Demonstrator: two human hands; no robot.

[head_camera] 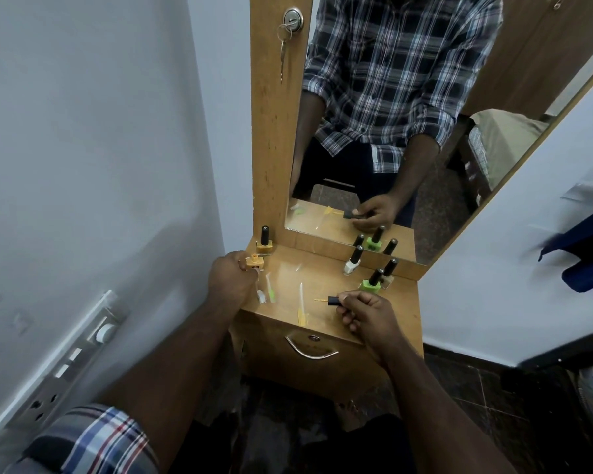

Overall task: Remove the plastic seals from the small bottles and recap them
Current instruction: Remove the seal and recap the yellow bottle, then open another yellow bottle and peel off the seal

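— Which step is this?
— Recapping, I'd judge. The left grip pinches the open orange bottle at the counter's back-left corner; the right grip pinches its black brush cap near the front edge. Next the brush must meet the neck.
— Counts?
— Five bottles, four capped; several loose seal strips.

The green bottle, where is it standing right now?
In the head view, the green bottle stands capped at the right rear of the wooden shelf, just beyond the right hand, beside a pale bottle near the mirror.
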